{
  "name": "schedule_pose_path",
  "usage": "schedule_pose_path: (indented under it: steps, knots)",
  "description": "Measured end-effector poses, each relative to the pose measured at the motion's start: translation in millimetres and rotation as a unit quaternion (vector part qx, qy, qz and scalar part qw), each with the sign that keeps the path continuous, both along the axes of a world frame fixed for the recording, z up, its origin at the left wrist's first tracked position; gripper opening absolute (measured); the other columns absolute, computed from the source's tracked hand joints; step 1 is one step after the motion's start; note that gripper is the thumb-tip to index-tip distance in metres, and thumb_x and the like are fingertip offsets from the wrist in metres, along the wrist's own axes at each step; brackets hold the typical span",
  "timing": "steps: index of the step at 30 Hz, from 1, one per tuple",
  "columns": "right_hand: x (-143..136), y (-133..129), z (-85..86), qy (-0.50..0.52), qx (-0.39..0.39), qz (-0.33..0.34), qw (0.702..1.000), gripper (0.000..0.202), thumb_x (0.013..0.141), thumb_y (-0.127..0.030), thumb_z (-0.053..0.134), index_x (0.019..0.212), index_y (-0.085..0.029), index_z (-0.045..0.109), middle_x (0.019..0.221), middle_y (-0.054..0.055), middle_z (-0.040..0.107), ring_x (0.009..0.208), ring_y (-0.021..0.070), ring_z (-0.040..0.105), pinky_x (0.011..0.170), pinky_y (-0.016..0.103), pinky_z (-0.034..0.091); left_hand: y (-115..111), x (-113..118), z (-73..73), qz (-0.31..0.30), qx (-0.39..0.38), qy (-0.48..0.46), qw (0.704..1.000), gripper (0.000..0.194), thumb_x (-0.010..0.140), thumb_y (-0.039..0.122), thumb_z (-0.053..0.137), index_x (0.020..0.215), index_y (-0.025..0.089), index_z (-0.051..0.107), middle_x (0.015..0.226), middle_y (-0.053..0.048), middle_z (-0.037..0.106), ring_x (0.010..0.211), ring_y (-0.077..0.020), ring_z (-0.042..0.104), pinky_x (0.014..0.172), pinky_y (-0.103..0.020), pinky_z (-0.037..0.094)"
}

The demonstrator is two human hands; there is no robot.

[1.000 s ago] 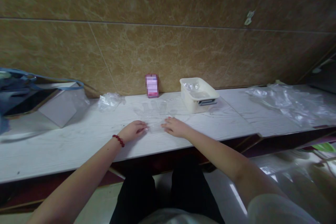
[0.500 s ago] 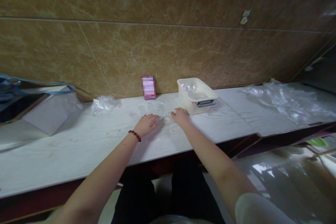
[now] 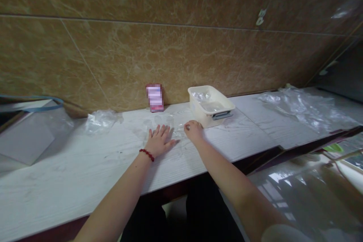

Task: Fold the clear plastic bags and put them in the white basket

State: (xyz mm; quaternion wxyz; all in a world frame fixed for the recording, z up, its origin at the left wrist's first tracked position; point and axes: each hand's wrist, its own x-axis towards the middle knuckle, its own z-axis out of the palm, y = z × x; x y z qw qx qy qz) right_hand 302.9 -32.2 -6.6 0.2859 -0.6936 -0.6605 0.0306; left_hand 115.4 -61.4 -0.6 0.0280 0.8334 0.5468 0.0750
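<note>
A clear plastic bag (image 3: 167,121) lies flat on the white wood-grain counter (image 3: 93,170). My left hand (image 3: 159,141), with a red bead bracelet at the wrist, rests on it, palm down and fingers spread. My right hand (image 3: 194,130) is closed in a pinch at the bag's right side, thumb and forefinger together on its clear film. Just behind my right hand stands a cream plastic bin (image 3: 204,115) with a grey handle and clear plastic inside.
A phone (image 3: 155,98) leans on the brown wall. Crumpled clear plastic (image 3: 101,121) lies to the left, beside a white box (image 3: 28,136). More clear plastic sheets (image 3: 309,107) spread at the right. The counter's front edge runs close before me.
My left hand has flattened, its fingers spreading out over the plastic. The right hand has curled into a pinch. The view has shifted slightly to the right.
</note>
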Motion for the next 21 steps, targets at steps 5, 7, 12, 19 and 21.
schedule_pose_path:
  steps: [5, 7, 12, 19, 21]
  knots:
    - [-6, -6, 6.6, 0.048, -0.001, 0.099, 0.994, 0.015, 0.076, -0.024, 0.045, 0.086, -0.022, 0.055, 0.079, 0.000, 0.061, 0.077, 0.0135, 0.055, 0.072, 0.025, 0.038, 2, 3, 8.0, -0.036, 0.011, -0.075, 0.996, 0.054, 0.078, 0.048, 0.034, 0.124, 0.019, 0.038, 0.127, -0.012, 0.040, 0.120, -0.0269, 0.030, 0.096, -0.045, 0.021]
    - [-9, -9, 10.1, 0.077, -0.009, 0.139, 0.987, 0.018, 0.076, -0.022, 0.045, 0.093, -0.023, 0.051, 0.079, -0.001, 0.062, 0.076, 0.0122, 0.055, 0.070, 0.023, 0.039, 4, 4, 9.5, -0.027, 0.015, -0.139, 0.990, 0.047, 0.078, 0.037, 0.039, 0.119, 0.016, 0.043, 0.114, -0.013, 0.051, 0.106, -0.0230, 0.045, 0.091, -0.037, 0.032]
    - [-16, -16, 15.9, 0.100, -0.003, 0.217, 0.971, 0.028, 0.073, -0.019, 0.049, 0.102, -0.022, 0.046, 0.079, -0.002, 0.062, 0.079, 0.0122, 0.056, 0.075, 0.024, 0.039, 10, 7, 8.8, 0.009, -0.045, -0.298, 0.954, 0.046, 0.073, 0.031, 0.045, 0.117, 0.016, 0.043, 0.084, -0.006, 0.061, 0.068, -0.0147, 0.057, 0.067, -0.028, 0.044]
    - [-20, -20, 15.5, 0.067, 0.007, 0.268, 0.961, 0.033, 0.070, -0.015, 0.052, 0.102, -0.022, 0.046, 0.083, -0.002, 0.062, 0.086, 0.0138, 0.053, 0.082, 0.028, 0.035, 15, 12, 3.2, 0.041, -0.159, -0.426, 0.890, 0.032, 0.074, 0.036, 0.040, 0.090, 0.016, 0.059, 0.075, -0.004, 0.063, 0.061, -0.0133, 0.056, 0.060, -0.026, 0.043]
    - [-20, -20, 15.0, 0.064, 0.014, 0.276, 0.959, 0.035, 0.069, -0.016, 0.053, 0.103, -0.022, 0.046, 0.091, 0.000, 0.060, 0.091, 0.0140, 0.051, 0.084, 0.028, 0.034, 17, 11, 1.2, 0.056, -0.168, -0.440, 0.880, 0.033, 0.074, 0.040, 0.041, 0.080, 0.015, 0.061, 0.070, -0.004, 0.063, 0.058, -0.0130, 0.055, 0.056, -0.025, 0.042]
